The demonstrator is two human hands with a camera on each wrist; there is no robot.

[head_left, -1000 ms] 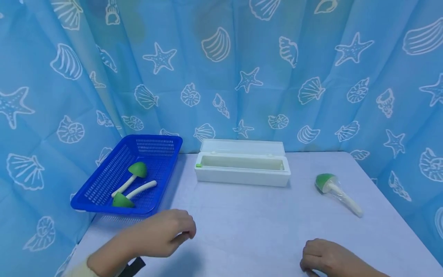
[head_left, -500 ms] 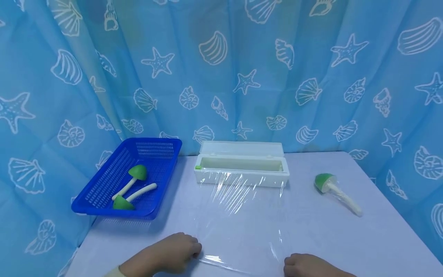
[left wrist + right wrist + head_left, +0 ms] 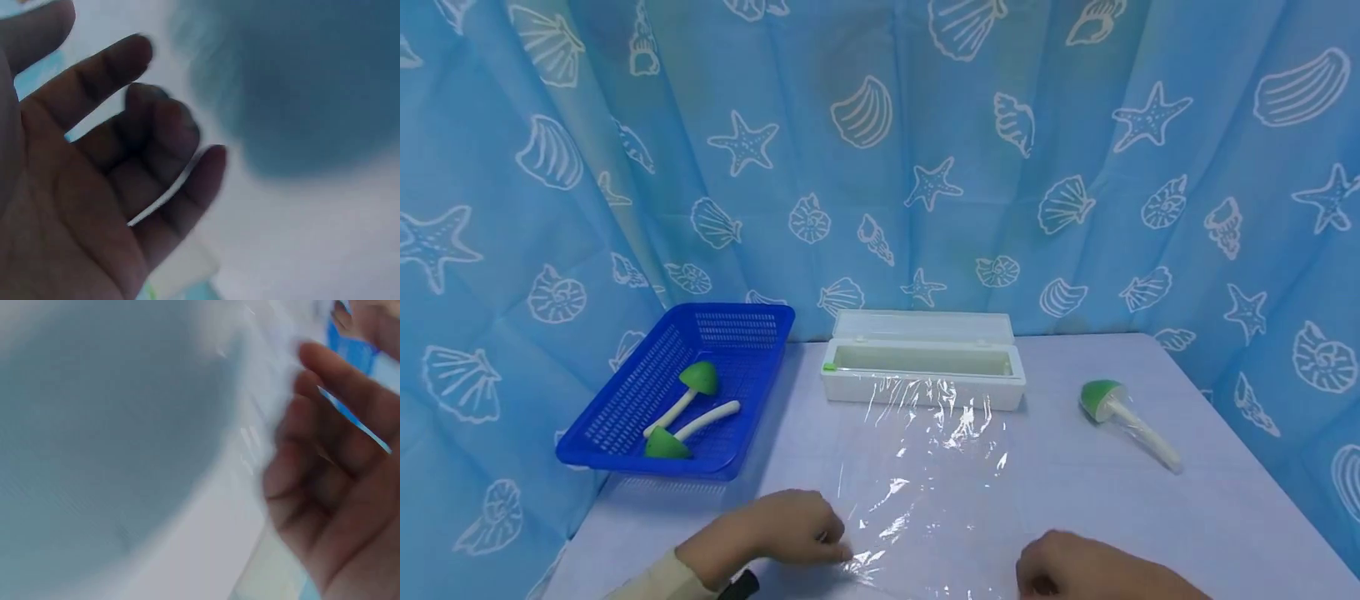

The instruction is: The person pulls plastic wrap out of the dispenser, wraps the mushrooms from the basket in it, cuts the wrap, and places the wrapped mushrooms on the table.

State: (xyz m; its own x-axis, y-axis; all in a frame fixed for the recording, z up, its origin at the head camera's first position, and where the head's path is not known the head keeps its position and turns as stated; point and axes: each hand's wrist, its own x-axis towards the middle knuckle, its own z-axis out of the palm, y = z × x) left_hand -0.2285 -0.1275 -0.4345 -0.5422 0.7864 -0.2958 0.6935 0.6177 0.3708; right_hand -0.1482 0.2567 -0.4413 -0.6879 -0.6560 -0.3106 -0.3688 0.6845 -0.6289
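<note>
A sheet of clear plastic wrap runs from the white wrap dispenser box toward the table's front, wrinkled and shiny. My left hand is beside its near left corner, thumb and forefinger apart. In the left wrist view, nothing shows between that hand's loosely bent fingers. Near the right corner is my right hand, its fingers loosely bent. The right wrist view is blurred but shows no film gripped in those fingers. A green-capped toy mushroom in clear wrap lies at the right.
On the left stands a blue plastic basket holding two green-capped mushrooms with white stems. The dispenser's lid is tipped back. A shell-patterned curtain hangs behind the white table.
Both hands pulled film from the box toward the front edge, where it was stretched taut half a second ago. Now the fingers have let go, and the film lies loose and crinkled.
</note>
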